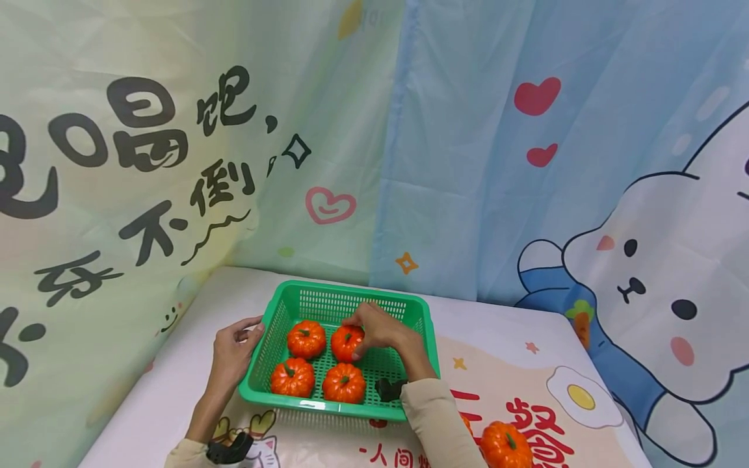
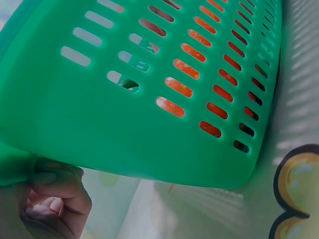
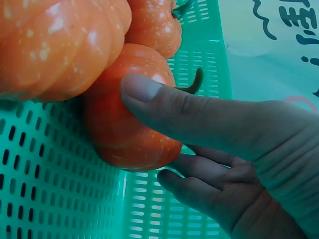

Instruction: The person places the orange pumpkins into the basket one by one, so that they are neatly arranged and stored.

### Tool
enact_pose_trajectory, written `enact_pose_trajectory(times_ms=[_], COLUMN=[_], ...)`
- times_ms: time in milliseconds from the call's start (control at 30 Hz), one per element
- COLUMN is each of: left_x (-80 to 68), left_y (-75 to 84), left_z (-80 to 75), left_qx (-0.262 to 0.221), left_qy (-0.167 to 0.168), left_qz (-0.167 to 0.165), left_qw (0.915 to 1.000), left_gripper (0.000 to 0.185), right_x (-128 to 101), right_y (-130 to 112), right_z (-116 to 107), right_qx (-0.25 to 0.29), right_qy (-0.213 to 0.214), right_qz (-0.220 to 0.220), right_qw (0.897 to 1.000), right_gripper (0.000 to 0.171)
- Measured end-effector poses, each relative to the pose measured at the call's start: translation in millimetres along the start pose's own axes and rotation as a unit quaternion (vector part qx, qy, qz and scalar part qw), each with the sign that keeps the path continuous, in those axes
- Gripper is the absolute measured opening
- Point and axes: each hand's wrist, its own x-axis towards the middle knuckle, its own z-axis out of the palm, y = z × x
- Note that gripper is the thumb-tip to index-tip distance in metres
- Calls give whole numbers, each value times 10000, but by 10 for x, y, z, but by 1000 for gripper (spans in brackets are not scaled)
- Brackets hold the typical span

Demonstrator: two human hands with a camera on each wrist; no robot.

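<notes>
A green slotted plastic basket [image 1: 328, 406] sits on the table, with several small orange pumpkins inside. At its left rim, my left hand [image 1: 233, 351] grips the edge with curled fingers, as the left wrist view of the basket wall [image 2: 124, 149] also shows. Inside the basket, my right hand [image 1: 379, 326] holds the back right pumpkin [image 1: 345, 341]. In the right wrist view the thumb lies across this pumpkin [image 3: 134, 119] near its curved stem, fingers on the far side. Beside it are a back left pumpkin [image 1: 306, 339], a front left one [image 1: 292, 377] and a front middle one [image 1: 344, 383].
Right of the basket, another pumpkin [image 1: 506, 445] lies on the printed tablecloth [image 1: 497, 364], with a sliver of one more [image 1: 466, 424] beside the right sleeve. Printed curtains [image 1: 445, 162] hang behind and to the left of the table.
</notes>
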Motion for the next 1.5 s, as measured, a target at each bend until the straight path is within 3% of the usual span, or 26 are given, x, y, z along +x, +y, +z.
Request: enact_pose_trajectory(times_ms=[67,200,233,300,867,1133,1167,1367,1500], left_x=[-1,-2,-3,-4,-8,-15,-14,-24,-16], left_y=[-4,11,18,27,29,28,26,32,33], left_z=[3,4,4,5,16,23,26,22,11], left_qx=[-4,16,22,37,148,136,150,198,227], left_qy=[1,22,24,30,46,98,110,73,79], left_qz=[-2,22,32,56,78,85,91,49,56], left_qw=[10000,10000,10000,10000,9998,9998,9998,9998,9997], left_gripper=[37,37,37,37,37,35,35,36,35], right_x=[84,91,90,11,-11,203,196,270,145], right_y=[244,278,277,50,-16,504,460,705,504], right_z=[109,127,131,44,25,254,229,327,193], right_qx=[-110,-192,-158,2,-270,-785,-739,-601,-693], right_qy=[72,164,182,122,122,163,143,274,326], right_qz=[-225,-161,-125,180,342,218,264,322,129], right_qw=[9997,9996,9996,9998,9990,9965,9968,9973,9970], right_gripper=[72,71,71,69,76,85,85,92,87])
